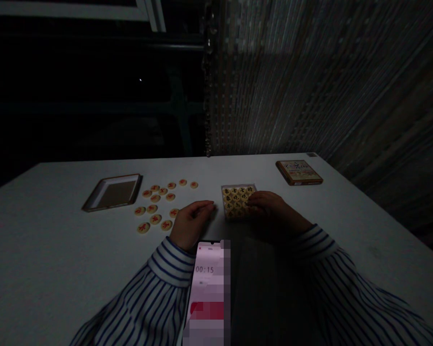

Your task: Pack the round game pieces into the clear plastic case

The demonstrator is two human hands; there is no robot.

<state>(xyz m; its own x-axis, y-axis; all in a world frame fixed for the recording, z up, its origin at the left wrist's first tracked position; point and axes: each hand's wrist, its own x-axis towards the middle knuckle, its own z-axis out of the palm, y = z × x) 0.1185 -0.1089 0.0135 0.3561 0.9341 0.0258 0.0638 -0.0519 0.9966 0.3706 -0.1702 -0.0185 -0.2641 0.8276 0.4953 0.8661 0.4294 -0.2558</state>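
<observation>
Just nearer you than your left hand (189, 223) is a lit phone (206, 283). Beyond your right hand (274, 210) hangs, it seems in this dimness, a string curtain (274, 91).

The table (75, 254) bears a tray (119, 193) and discs (152, 208) at ten o'clock, a case (238, 185) at one, a box (299, 172) at two, a phone (206, 283) at six.
</observation>
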